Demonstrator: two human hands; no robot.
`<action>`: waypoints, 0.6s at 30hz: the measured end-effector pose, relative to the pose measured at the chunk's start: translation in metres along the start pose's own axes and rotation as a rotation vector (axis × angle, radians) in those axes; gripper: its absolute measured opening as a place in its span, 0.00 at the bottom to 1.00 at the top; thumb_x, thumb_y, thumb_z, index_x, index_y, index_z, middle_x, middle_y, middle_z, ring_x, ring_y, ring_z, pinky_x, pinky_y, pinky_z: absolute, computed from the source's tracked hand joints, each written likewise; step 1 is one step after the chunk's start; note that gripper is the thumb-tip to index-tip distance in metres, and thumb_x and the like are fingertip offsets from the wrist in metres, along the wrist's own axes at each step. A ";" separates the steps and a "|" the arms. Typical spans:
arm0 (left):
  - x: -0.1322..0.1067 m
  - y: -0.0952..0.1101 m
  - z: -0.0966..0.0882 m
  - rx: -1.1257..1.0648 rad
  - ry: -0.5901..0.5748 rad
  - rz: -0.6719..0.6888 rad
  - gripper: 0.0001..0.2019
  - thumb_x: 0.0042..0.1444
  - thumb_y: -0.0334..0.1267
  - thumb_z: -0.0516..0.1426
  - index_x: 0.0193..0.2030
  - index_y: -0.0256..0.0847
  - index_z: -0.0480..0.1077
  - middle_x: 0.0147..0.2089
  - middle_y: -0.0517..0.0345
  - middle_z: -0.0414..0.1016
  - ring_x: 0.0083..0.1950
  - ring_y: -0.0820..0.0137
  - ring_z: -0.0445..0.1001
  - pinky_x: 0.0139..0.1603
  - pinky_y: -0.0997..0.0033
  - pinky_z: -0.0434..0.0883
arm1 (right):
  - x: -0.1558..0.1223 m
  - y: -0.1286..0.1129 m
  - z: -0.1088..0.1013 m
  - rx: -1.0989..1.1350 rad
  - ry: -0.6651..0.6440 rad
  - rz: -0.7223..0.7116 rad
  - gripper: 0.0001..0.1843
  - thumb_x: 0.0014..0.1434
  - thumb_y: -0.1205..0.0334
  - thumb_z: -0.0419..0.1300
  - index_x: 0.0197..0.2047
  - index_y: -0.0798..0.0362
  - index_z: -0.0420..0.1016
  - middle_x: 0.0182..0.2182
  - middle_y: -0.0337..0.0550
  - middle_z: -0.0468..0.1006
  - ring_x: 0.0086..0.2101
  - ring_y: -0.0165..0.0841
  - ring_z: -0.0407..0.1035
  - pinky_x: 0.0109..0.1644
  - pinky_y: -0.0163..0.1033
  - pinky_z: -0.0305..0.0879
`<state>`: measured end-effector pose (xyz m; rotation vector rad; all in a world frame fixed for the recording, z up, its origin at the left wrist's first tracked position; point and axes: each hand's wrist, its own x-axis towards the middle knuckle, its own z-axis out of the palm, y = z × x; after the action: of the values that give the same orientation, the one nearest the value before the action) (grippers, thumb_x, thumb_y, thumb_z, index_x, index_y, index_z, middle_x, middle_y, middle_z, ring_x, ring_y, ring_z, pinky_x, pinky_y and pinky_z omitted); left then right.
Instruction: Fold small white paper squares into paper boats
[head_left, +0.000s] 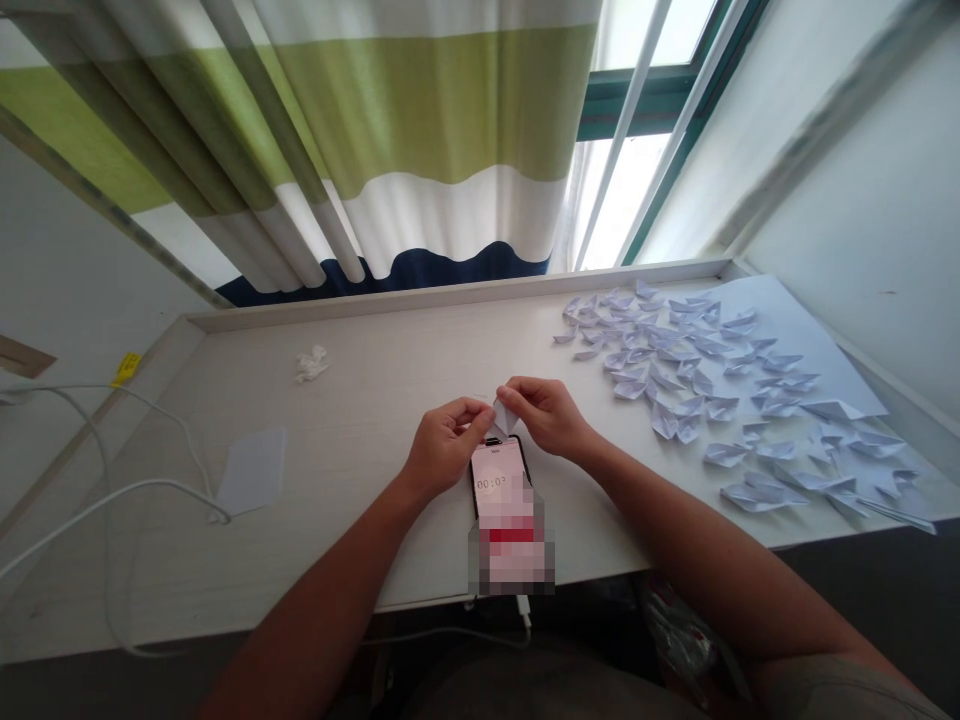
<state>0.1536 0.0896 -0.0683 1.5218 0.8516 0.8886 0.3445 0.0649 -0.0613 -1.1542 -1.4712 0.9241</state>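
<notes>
Between my two hands, just above the top edge of a phone, is a small folded piece of white paper (504,420). My left hand (450,440) pinches its left side between thumb and fingers. On the other side my right hand (546,412) grips the paper's upper right edge the same way. Fingers cover part of the folds. The phone (501,480) lies face up below, showing a timer, with part of its screen blurred out. Many folded paper boats (637,350) are spread over the right side of the table, away from my hands.
A large white sheet (780,310) lies under some boats at the right. Crumpled tissue (310,364) and a flat white paper (253,470) rest on the left of the table (360,370). White cables (150,487) loop over the left edge. A charging cable (523,608) reaches the phone.
</notes>
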 end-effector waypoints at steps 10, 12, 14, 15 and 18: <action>0.002 0.002 0.000 0.011 0.083 0.034 0.14 0.61 0.50 0.66 0.39 0.39 0.81 0.37 0.54 0.84 0.35 0.67 0.81 0.35 0.69 0.82 | -0.002 -0.002 0.002 0.067 -0.028 -0.011 0.19 0.66 0.45 0.66 0.33 0.52 0.77 0.29 0.40 0.80 0.31 0.32 0.72 0.39 0.40 0.69; 0.001 0.004 0.000 0.031 0.095 0.037 0.14 0.62 0.50 0.66 0.38 0.40 0.81 0.36 0.54 0.84 0.36 0.65 0.81 0.36 0.68 0.81 | -0.003 -0.003 0.001 -0.007 -0.029 -0.031 0.17 0.68 0.48 0.64 0.33 0.52 0.76 0.29 0.40 0.80 0.32 0.32 0.72 0.38 0.39 0.69; 0.001 0.007 0.000 0.070 0.112 0.042 0.13 0.62 0.49 0.65 0.37 0.40 0.81 0.37 0.54 0.84 0.38 0.65 0.82 0.38 0.68 0.81 | -0.003 -0.004 -0.001 -0.069 -0.046 -0.043 0.16 0.69 0.50 0.63 0.33 0.52 0.77 0.30 0.41 0.80 0.32 0.32 0.71 0.37 0.39 0.67; 0.001 0.009 -0.001 0.097 0.123 0.051 0.12 0.62 0.48 0.66 0.37 0.41 0.82 0.38 0.54 0.85 0.39 0.64 0.82 0.39 0.69 0.80 | -0.003 -0.005 -0.002 -0.094 -0.068 -0.049 0.15 0.69 0.51 0.62 0.34 0.52 0.77 0.30 0.41 0.80 0.32 0.32 0.71 0.36 0.38 0.67; 0.003 0.013 -0.005 0.170 0.132 0.094 0.10 0.60 0.46 0.67 0.39 0.42 0.82 0.42 0.54 0.86 0.45 0.63 0.83 0.42 0.69 0.79 | -0.004 -0.004 -0.002 -0.137 -0.160 -0.086 0.15 0.70 0.52 0.61 0.34 0.52 0.77 0.30 0.41 0.79 0.32 0.32 0.70 0.36 0.38 0.65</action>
<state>0.1509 0.0926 -0.0551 1.6752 0.9780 1.0156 0.3462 0.0600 -0.0577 -1.1268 -1.7226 0.8841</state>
